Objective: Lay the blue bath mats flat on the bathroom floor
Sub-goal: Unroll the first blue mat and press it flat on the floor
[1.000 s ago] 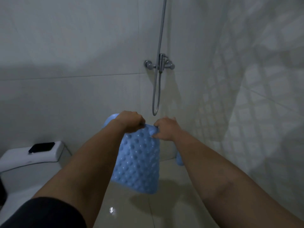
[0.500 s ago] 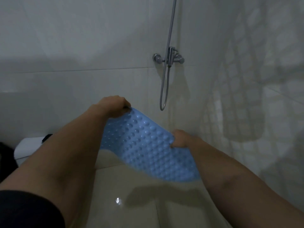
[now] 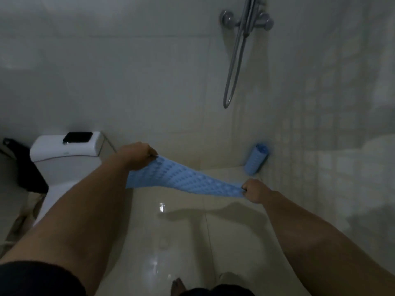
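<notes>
Hands (image 3: 136, 153) (image 3: 253, 190) grip mat (image 3: 181, 178) ends, stretched above floor (image 3: 181, 242).

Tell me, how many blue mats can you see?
2. One mat is stretched above the floor between the left hand and right hand. A rolled mat stands in the corner by the wall. Others may be out of view.
</notes>
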